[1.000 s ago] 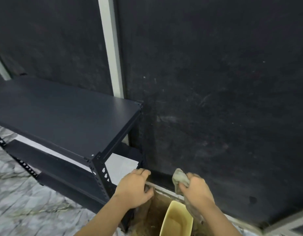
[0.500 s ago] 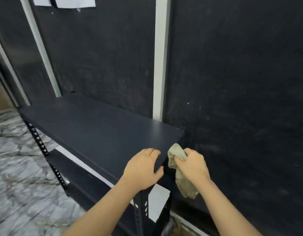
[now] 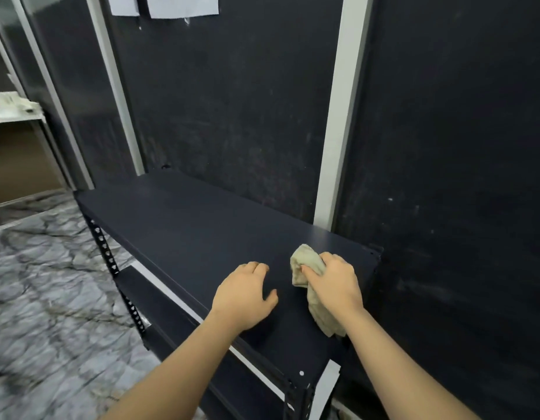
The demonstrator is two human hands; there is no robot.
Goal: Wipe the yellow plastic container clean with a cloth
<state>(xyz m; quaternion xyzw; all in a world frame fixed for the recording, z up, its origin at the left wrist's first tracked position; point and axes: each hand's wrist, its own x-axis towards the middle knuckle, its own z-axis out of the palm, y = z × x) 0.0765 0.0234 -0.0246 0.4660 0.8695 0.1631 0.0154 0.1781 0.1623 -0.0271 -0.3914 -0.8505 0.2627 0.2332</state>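
My right hand (image 3: 335, 283) grips a crumpled beige cloth (image 3: 306, 262), whose tail hangs below my wrist, over the right end of a dark shelf top (image 3: 187, 225). My left hand (image 3: 244, 295) hovers just left of it above the same shelf, palm down, fingers loosely curled, holding nothing. The yellow plastic container is out of view.
The black metal rack has a lower shelf (image 3: 159, 301) and perforated posts (image 3: 105, 253). A dark wall with pale vertical strips (image 3: 338, 122) stands right behind it. Marble-patterned floor (image 3: 44, 298) lies to the left. Papers (image 3: 180, 6) hang at the top; a white table (image 3: 14, 116) sits far left.
The view has lifted from the floor beside the rack, and the yellow container has dropped out of sight. Both hands have risen to above the top shelf, the cloth still in my right hand.
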